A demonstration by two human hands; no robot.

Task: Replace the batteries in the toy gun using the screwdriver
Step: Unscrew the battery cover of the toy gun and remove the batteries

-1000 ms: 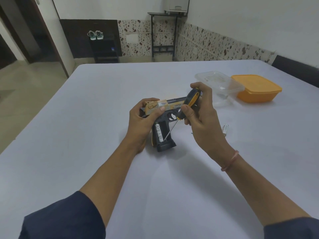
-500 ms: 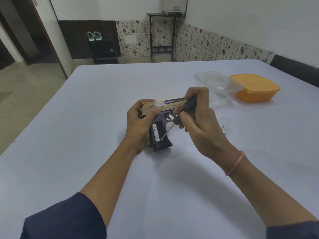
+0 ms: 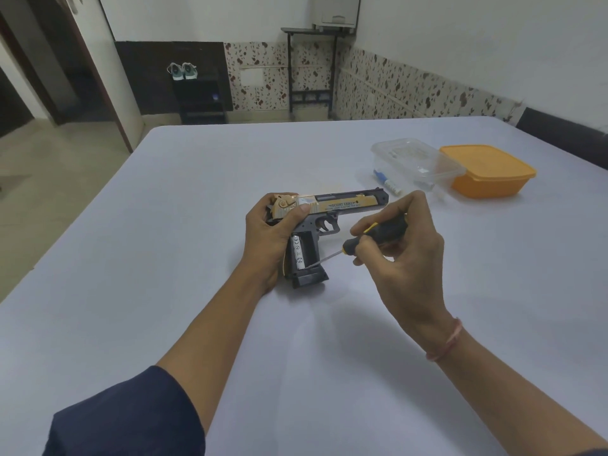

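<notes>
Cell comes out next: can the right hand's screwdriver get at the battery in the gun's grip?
Probably yes. The grip compartment lies open, the battery exposed, and the right hand has the screwdriver tip at its lower end. The left hand holds the toy gun at its rear, beside the opening.

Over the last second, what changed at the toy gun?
The right hand tilted the screwdriver flatter, its handle swinging down and right, away from the slide; the tip stays at the lower end of the battery in the open grip. The left hand still grips the rear of the toy gun; the orange container is unmoved.
</notes>
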